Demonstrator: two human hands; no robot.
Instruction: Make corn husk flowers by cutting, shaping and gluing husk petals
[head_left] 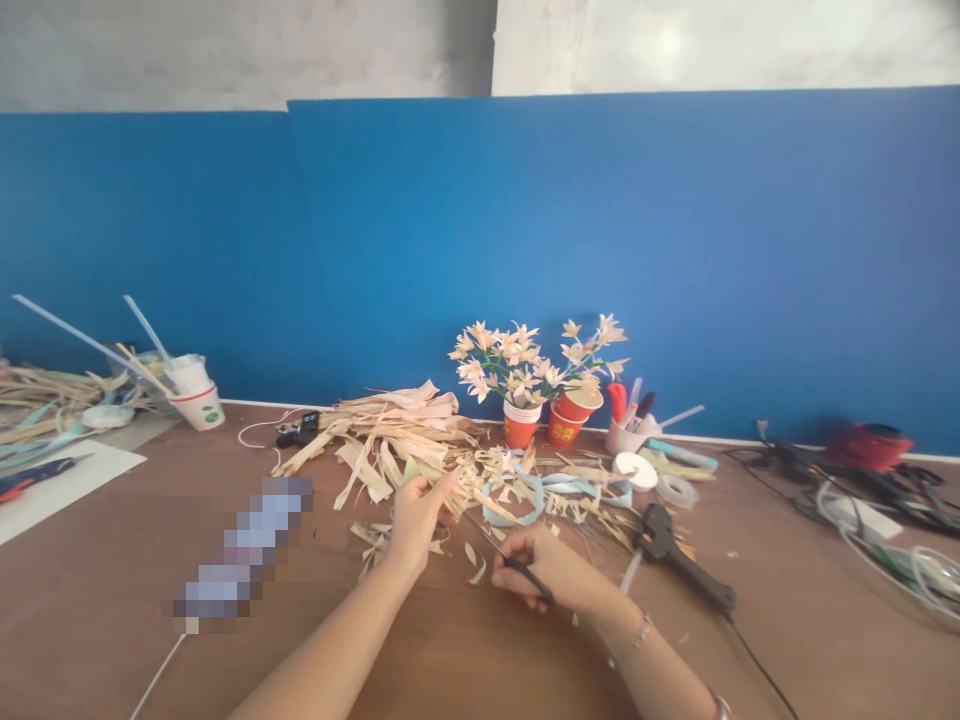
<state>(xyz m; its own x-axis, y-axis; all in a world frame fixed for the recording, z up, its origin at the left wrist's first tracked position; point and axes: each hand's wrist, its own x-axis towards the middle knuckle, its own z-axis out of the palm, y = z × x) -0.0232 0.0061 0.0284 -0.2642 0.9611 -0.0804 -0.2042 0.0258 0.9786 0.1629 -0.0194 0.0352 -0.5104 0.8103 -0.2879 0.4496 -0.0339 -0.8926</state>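
Note:
My right hand (541, 572) is closed around the black handles of a pair of scissors (529, 580), whose blades point up and left toward my other hand. My left hand (417, 522) pinches a pale piece of dried husk between thumb and fingertips; much of that piece is hidden or blends with the scraps behind. Just beyond my fingers lies a heap of dried husk strips (405, 430). Small pale cuttings (476, 567) are scattered on the brown table (450, 660) between my hands. A light blue ribbon-like loop (517, 512) rests past the scissors.
Two red paper cups (571, 420) with pale husk flowers (510, 360) stand against the blue partition (375, 250). A black glue gun (686, 560) with a cable lies at right. Tape rolls (636, 471), a pixelated object (244, 550) and a white cup (199, 408) are about.

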